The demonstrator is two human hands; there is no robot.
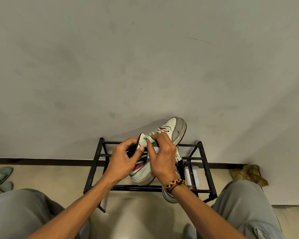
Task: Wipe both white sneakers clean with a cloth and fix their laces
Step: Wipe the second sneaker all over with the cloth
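Observation:
A white sneaker [175,129] with red and black side markings is held above a black metal rack [100,152], toe pointing away toward the wall. My left hand [123,156] grips its collar and tongue, thumb on the tongue. My right hand [162,152] pinches a small pale cloth [151,139] against the tongue near the laces. The second white sneaker [169,195] lies on the rack under my right wrist, mostly hidden.
The rack stands against a grey wall with a dark skirting strip [41,161]. A white plastic packet [191,175] lies on the rack's right side. Green slippers [0,176] sit on the floor at left, a brown crumpled bag [248,173] at right. My knees frame the bottom.

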